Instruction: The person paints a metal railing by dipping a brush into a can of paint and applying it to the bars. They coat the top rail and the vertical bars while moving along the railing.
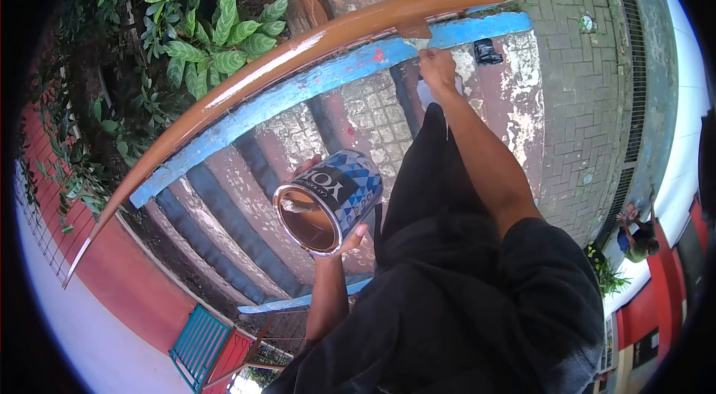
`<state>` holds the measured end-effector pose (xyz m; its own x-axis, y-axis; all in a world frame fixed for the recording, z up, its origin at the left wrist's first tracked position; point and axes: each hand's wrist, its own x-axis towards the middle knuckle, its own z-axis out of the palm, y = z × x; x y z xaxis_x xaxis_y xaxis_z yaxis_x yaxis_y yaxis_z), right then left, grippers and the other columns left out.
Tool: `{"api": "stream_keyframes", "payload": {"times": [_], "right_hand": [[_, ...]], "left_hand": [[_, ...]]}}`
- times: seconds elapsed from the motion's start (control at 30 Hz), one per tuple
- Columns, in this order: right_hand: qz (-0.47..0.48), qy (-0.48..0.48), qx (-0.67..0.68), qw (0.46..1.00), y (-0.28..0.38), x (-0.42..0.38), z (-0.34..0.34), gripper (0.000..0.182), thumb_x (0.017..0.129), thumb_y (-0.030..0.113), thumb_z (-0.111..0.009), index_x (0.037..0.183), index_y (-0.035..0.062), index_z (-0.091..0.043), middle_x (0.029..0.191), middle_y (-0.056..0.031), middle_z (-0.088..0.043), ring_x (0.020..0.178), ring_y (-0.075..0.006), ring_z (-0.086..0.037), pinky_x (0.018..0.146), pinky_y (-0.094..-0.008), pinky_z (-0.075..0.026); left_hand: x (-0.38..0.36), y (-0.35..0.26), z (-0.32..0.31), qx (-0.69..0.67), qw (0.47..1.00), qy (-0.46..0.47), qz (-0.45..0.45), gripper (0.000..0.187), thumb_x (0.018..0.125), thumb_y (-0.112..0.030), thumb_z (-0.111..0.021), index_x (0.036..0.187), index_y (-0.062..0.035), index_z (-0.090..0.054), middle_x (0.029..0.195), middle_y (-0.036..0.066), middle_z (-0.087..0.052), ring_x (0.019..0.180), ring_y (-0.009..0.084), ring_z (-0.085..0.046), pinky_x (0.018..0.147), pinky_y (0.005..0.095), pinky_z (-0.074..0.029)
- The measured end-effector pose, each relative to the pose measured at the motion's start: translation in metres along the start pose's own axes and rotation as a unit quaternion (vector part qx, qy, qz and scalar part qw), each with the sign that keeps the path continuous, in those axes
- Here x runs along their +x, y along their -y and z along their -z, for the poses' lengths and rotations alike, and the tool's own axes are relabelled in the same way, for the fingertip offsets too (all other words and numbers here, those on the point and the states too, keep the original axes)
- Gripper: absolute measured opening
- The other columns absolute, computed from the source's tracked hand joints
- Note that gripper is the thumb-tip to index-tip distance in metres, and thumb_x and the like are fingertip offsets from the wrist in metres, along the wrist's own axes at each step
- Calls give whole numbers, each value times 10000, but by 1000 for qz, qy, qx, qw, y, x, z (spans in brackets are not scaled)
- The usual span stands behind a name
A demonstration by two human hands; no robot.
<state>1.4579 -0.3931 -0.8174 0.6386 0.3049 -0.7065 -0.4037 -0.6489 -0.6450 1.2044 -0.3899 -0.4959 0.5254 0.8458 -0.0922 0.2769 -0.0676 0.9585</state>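
My left hand (pixel 353 239) is wrapped round an open paint can (pixel 356 189) with a blue patterned label, tilted so its mouth shows. Brown paint lies inside, and a pale, paint-smeared object (pixel 298 205) rests at its rim. Up at the railing, my right hand (pixel 438 70) is closed on what looks like a paintbrush (pixel 415 30), its brown end against the underside of the handrail (pixel 298 51). My fingers hide most of its handle. The handrail is glossy brown, with bright reflections along its curve.
Below the rail runs a chipped blue ledge (pixel 328 81) beside worn steps (pixel 231 193). A black crumpled object (pixel 488 52) lies near the ledge's end. Leafy plants (pixel 224 43) grow behind the rail. Brick paving (pixel 574 96) lies right, where another person (pixel 639 237) is in the distance.
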Motion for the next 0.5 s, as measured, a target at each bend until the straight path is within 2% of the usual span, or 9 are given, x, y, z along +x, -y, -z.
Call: {"api": "stream_keyframes", "payload": {"times": [0.03, 0.07, 0.13, 0.27, 0.47, 0.5], "right_hand": [[27, -14, -14, 999, -2, -7, 1, 375, 995, 313, -671, 1062, -32, -802, 1033, -288, -793, 1033, -467, -765, 950, -512, -570], [24, -12, -14, 1000, -2, -11, -2, 375, 995, 313, -671, 1062, -32, -802, 1033, -288, -793, 1033, -467, -765, 950, -512, -570], [91, -35, 17, 995, -11, -2, -14, 403, 1003, 337, -656, 1125, -19, -800, 1043, -301, -786, 1028, -464, -765, 958, -510, -568], [46, 30, 14, 998, -30, 20, -25, 413, 1002, 343, -657, 1153, -12, -802, 1058, -306, -782, 1033, -469, -759, 957, -511, -571], [112, 40, -63, 991, -66, 27, -19, 442, 994, 344, -668, 1127, -59, -789, 1078, -282, -797, 1046, -454, -764, 969, -495, -579], [112, 15, -46, 993, -68, 31, -21, 393, 989, 329, -686, 1058, -43, -791, 896, -190, -762, 808, -319, -717, 757, -431, -557]], "left_hand": [[0, 0, 1, 2, 1000, 0, -5, 1287, 694, -407, -1007, 1658, -39, -238, 1610, 209, -434, 1500, 381, -479, 1230, 523, -460], [0, 0, 2, 4, 1000, 0, -9, 1285, 696, -404, -1007, 1660, -41, -238, 1612, 208, -434, 1501, 382, -478, 1231, 526, -458], [3, 2, 2, 6, 1000, -1, -22, 1281, 701, -398, -1007, 1662, -44, -238, 1615, 204, -435, 1504, 385, -476, 1234, 532, -454], [4, 3, 0, 11, 999, 1, -43, 1273, 710, -386, -1007, 1667, -51, -237, 1623, 197, -436, 1509, 389, -472, 1239, 544, -445], [13, 3, 1, 12, 996, 6, -84, 1262, 723, -368, -1007, 1675, -61, -237, 1634, 186, -438, 1517, 397, -467, 1247, 561, -433], [12, 2, 0, 12, 996, 4, -91, 1260, 726, -365, -1006, 1676, -63, -236, 1636, 184, -438, 1519, 398, -466, 1248, 564, -431]]}}
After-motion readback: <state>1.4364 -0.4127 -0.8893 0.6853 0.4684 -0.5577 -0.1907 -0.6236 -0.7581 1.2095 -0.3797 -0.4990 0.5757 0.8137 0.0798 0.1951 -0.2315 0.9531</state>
